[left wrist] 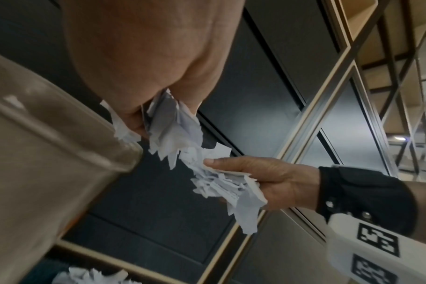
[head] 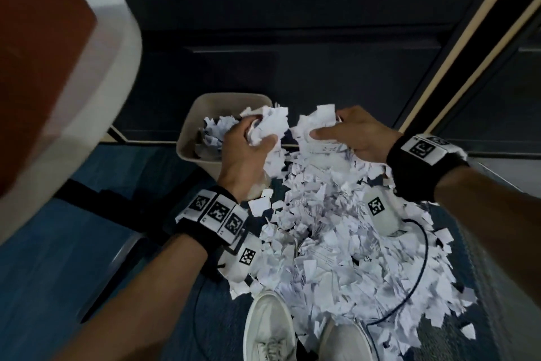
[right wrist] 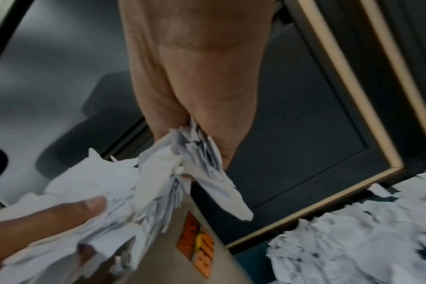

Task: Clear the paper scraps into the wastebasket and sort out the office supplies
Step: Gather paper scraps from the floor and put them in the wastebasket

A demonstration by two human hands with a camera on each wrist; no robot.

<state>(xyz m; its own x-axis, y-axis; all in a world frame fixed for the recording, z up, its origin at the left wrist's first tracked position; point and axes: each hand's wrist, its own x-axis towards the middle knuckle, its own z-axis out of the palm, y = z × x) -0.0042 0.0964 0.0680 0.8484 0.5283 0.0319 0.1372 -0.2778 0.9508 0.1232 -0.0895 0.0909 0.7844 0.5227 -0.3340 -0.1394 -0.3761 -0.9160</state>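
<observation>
A beige wastebasket (head: 190, 138) stands on the blue carpet with white paper scraps inside. My left hand (head: 254, 138) grips a bunch of scraps (head: 270, 123) over the basket's right rim. Just right of it, my right hand (head: 326, 128) grips another bunch (head: 316, 120), held beside the basket. A big pile of scraps (head: 351, 249) covers the floor below both hands. In the left wrist view, the left hand's scraps (left wrist: 173, 132) hang at the basket wall (left wrist: 49, 146). In the right wrist view, the right hand's scraps (right wrist: 197, 163) hang above the basket's orange sticker (right wrist: 197, 240).
A white chair with a red-brown seat (head: 73, 68) looms at the left. Dark cabinet panels (head: 292, 53) stand behind the basket. My white shoes (head: 272, 328) are at the pile's near edge. A thin black cable (head: 421, 267) loops over the scraps.
</observation>
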